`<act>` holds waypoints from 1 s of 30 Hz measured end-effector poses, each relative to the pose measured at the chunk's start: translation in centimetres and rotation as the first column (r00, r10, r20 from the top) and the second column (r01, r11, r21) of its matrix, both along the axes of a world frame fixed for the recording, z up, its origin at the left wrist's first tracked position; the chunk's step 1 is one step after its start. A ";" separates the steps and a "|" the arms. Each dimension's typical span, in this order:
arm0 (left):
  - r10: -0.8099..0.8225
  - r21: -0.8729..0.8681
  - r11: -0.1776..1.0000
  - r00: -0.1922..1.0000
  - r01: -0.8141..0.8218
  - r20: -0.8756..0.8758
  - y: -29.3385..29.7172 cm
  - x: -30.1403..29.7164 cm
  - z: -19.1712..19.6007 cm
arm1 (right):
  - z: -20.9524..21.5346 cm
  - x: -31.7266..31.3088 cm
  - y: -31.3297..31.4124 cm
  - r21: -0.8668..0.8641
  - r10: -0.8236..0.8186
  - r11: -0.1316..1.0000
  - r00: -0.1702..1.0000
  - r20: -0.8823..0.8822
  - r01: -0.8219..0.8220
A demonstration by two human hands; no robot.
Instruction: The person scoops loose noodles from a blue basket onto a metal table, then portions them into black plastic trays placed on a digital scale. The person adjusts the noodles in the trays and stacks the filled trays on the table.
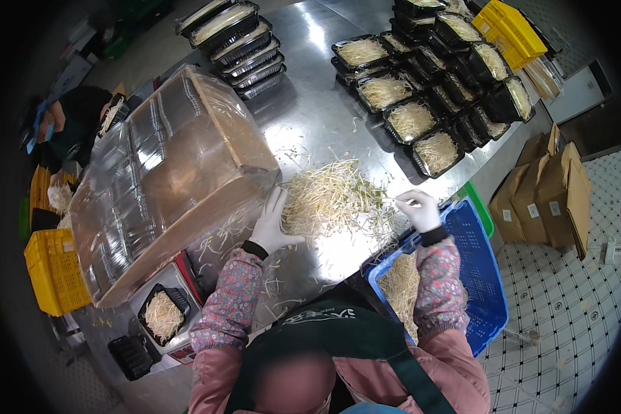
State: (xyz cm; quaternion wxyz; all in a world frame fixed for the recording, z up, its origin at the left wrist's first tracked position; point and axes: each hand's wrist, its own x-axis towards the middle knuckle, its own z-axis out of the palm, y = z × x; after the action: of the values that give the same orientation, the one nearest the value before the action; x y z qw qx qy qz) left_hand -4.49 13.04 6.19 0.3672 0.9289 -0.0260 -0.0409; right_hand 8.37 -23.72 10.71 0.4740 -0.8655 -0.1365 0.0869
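Note:
A loose heap of bean sprouts lies on the steel table. At its left edge rests my left hand, white-gloved and open, with the thumb spread and the fingers stretched along the heap. On the other side, my gloved right hand is closed in a pinch, a thin bean sprout seeming to show at its fingertips. Below the right forearm, a blue basket with more sprouts inside stands by the table edge, partly hidden by the sleeve. Scattered sprouts surround the heap.
A plastic-wrapped carton stands left, beside a scale bearing a filled black tray. Stacked sprout trays fill the far right; another stack stands far left. Yellow crates, folded cardboard and another person are around the table.

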 end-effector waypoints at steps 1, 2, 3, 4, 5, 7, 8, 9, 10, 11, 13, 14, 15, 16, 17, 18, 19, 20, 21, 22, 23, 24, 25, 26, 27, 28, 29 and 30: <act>0.012 0.013 1.000 1.000 -0.011 -0.014 0.2 -1.1 0.3 | 0.7 -0.2 -2.5 0.080 -0.073 0.993 0.991 -0.109 0.082; 0.016 0.022 1.000 0.999 -0.015 -0.028 0.4 -2.0 0.5 | 0.6 -0.5 -5.6 0.298 -0.176 0.930 0.973 -0.152 0.214; 0.025 0.035 0.999 0.999 -0.023 -0.042 0.6 -3.0 0.6 | 2.3 -1.0 -8.1 0.343 -0.192 0.918 0.980 -0.048 0.197; 0.032 0.065 0.997 0.999 -0.030 -0.033 1.2 -4.1 -0.3 | 2.1 -1.5 -10.2 0.744 -0.109 0.659 0.993 -0.051 0.111; 0.061 0.065 0.996 0.996 -0.058 -0.058 1.7 -5.0 -0.9 | 1.6 -2.2 -11.8 0.970 -0.041 0.242 0.999 -0.018 0.028; 0.133 0.067 0.990 0.985 -0.127 -0.108 1.9 -6.5 -1.5 | 0.6 -3.0 -12.4 0.976 -0.130 -0.217 0.989 -0.065 0.036; 0.157 0.088 0.985 0.983 -0.149 -0.095 2.0 -6.8 -2.0 | -0.6 -2.8 -11.9 0.980 -0.098 -0.191 0.992 -0.077 0.057; 0.152 0.065 0.987 0.983 -0.146 -0.102 1.7 -6.3 -1.8 | -1.5 -2.9 -9.7 0.971 -0.060 -0.151 0.979 -0.196 0.186; 0.139 0.039 0.990 0.985 -0.135 -0.106 1.1 -5.1 -1.5 | -2.1 -2.9 -7.4 0.954 0.034 0.012 0.953 -0.301 0.301; 0.125 0.010 0.992 0.986 -0.125 -0.112 0.3 -3.7 -1.3 | -5.9 -1.9 -6.4 0.887 0.036 0.297 0.924 -0.381 0.354; 0.116 -0.049 0.992 0.993 -0.117 -0.013 -0.5 -0.6 -1.6 | -5.1 0.7 1.2 0.439 0.089 0.890 0.895 -0.438 0.126; 0.105 -0.089 0.991 0.994 -0.103 0.017 -1.0 1.7 -1.7 | -7.0 1.7 4.4 0.390 0.113 0.920 0.935 -0.337 0.029; 0.125 -0.008 0.992 0.991 -0.124 0.044 -1.7 4.0 -2.0 | -9.6 3.1 6.9 0.270 0.060 0.963 0.987 -0.150 -0.017; 0.151 0.072 0.985 0.986 -0.156 0.074 -2.1 6.2 -2.7 | -10.9 5.0 8.9 -0.007 0.062 0.998 0.995 0.078 -0.062; 0.192 0.159 0.965 0.976 -0.207 0.102 -2.2 7.4 -3.4 | -10.1 5.3 11.9 -0.325 0.051 0.945 0.967 0.251 0.035; 0.229 0.190 0.956 0.973 -0.225 0.000 -2.8 8.4 -3.6 | -10.3 5.8 13.8 -0.438 0.084 0.898 0.963 0.255 0.037; 0.266 0.223 0.945 0.958 -0.238 -0.105 -3.3 9.1 -3.8 | -10.5 5.5 15.4 -0.523 0.106 0.851 0.959 0.263 0.050; 0.304 0.258 0.934 0.930 -0.248 -0.206 -3.5 9.4 -3.9 | -10.3 5.3 15.9 -0.506 0.167 0.861 0.969 0.181 -0.054; 0.237 0.166 0.964 0.957 -0.209 -0.169 -3.3 8.4 -4.2 | -9.6 4.9 16.5 -0.475 0.239 0.864 0.966 0.094 -0.168; 0.162 0.074 0.985 0.979 -0.154 -0.126 -3.4 6.5 -4.4 | -9.5 3.8 15.9 -0.341 0.321 0.896 0.946 0.054 -0.284; 0.106 -0.012 0.994 0.991 -0.108 -0.077 -3.2 4.0 -4.3 | -7.3 1.8 15.5 -0.239 0.432 0.887 0.891 0.137 -0.394; 0.031 0.035 0.999 0.999 -0.030 -0.033 -3.5 1.5 -2.7 | -5.9 0.1 14.1 -0.321 0.555 0.805 0.824 0.110 -0.499; -0.044 0.085 0.995 0.999 0.044 0.007 -3.8 -1.2 -0.8 | -4.7 -2.0 12.7 -0.326 0.622 0.756 0.778 0.091 -0.567; -0.064 0.129 0.990 0.998 0.060 0.024 -3.9 -3.6 -0.4 | -5.7 -3.8 11.0 -0.376 0.690 0.711 0.694 0.207 -0.595; -0.071 0.176 0.982 0.997 0.063 0.039 -3.9 -5.8 -0.2 | -4.9 -5.3 9.8 -0.493 0.759 0.612 0.634 0.148 -0.618; -0.036 0.246 0.969 0.999 0.032 0.009 -4.0 -7.1 -0.6 | -4.8 -5.8 9.4 -0.553 0.753 0.597 0.643 0.138 -0.581; -0.014 0.278 0.960 1.000 0.018 -0.017 -4.1 -7.2 -1.2 | -4.8 -6.1 9.3 -0.610 0.747 0.579 0.652 0.130 -0.541; 0.005 0.309 0.951 0.999 0.007 -0.038 -4.4 -6.5 -1.5 | -4.8 -5.9 9.7 -0.645 0.712 0.572 0.697 0.084 -0.507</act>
State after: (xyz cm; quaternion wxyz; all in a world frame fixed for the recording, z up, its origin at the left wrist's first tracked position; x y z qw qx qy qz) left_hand -11.01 8.60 4.73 0.2180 0.9739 -0.0126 -0.0625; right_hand 2.51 -14.01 5.96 0.0974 -0.8633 -0.4762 0.1358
